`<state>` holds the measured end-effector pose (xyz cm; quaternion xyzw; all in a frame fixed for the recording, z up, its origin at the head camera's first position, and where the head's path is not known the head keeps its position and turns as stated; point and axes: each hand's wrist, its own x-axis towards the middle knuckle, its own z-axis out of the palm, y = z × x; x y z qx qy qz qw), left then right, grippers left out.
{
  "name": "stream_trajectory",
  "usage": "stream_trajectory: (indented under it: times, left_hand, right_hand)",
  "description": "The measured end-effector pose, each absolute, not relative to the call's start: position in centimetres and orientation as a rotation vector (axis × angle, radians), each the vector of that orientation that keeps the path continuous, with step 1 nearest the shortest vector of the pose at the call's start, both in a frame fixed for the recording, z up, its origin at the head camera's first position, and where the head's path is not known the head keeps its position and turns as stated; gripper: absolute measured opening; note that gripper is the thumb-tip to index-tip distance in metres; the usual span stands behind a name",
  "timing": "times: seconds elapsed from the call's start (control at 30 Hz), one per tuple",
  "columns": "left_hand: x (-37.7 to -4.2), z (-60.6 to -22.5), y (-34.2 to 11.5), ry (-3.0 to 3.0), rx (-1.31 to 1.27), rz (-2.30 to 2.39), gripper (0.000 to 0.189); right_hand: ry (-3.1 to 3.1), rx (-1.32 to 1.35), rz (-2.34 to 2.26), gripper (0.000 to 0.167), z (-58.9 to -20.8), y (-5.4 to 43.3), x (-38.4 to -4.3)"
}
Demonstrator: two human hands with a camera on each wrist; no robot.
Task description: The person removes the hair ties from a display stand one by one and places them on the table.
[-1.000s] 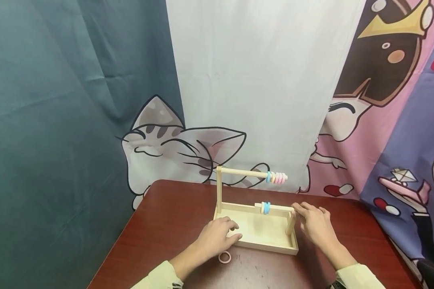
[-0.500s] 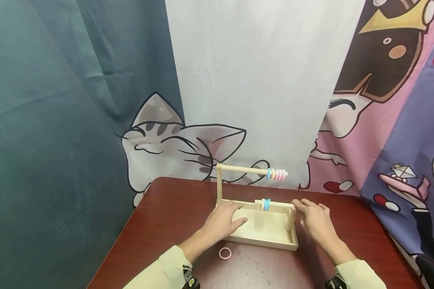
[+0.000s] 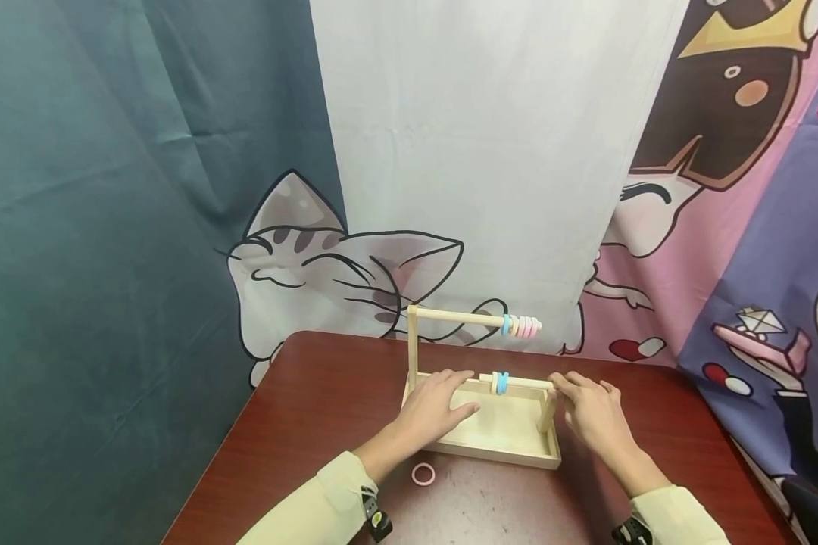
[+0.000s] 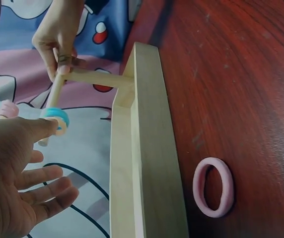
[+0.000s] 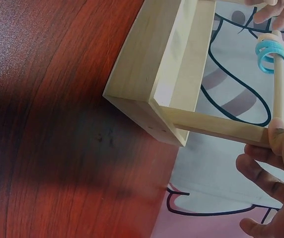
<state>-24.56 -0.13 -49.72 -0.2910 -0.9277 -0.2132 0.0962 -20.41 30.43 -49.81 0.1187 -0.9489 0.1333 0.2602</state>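
A pale wooden stand (image 3: 497, 456) has a tray base, a tall left post with an upper rod (image 3: 457, 316), and a short right post (image 5: 216, 125) with a lower rod (image 3: 532, 384). Blue and cream rings (image 3: 501, 384) hang on the lower rod near its free end. My left hand (image 3: 428, 409) hovers over the tray, fingers spread and holding nothing, close to that end. My right hand (image 3: 594, 415) pinches the top of the short post, where the rod joins it. A pink ring (image 4: 228, 188) lies flat on the table before the tray.
Blue, cream and pink rings (image 3: 523, 327) sit together at the upper rod's right end. The reddish-brown table (image 3: 313, 424) backs onto a printed curtain (image 3: 504, 166). Both wrists wear dark straps (image 3: 376, 518).
My left hand has moved up and right, from the tray's front left towards the lower rod's free end. The right hand stays at the short post.
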Motion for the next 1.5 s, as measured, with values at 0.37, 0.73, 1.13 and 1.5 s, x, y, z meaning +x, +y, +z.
stream_trajectory:
  times: [0.37,0.73,1.13,1.5]
  left_hand:
    - [-25.7,-48.8,1.0,-2.719,-0.917,-0.615,0.060]
    - [-26.5,-48.4,2.2,-2.722,-0.948,-0.611,0.060]
    - [-26.3,-48.7,3.1,-2.695,-0.968,-0.570,0.054]
    - [-26.5,-49.2,3.5,-2.694,-0.957,-0.539,0.042]
  right_hand:
    - [-2.591,0.321,0.340,0.026,-49.6,30.6,-20.7]
    - [-2.594,0.318,0.318,0.024,-49.4,30.6,-20.8]
    - [-2.582,0.323,0.321,0.024,-49.6,30.4,-20.6]
    - [-2.602,0.306,0.314,0.025,-49.8,30.2,-20.3]
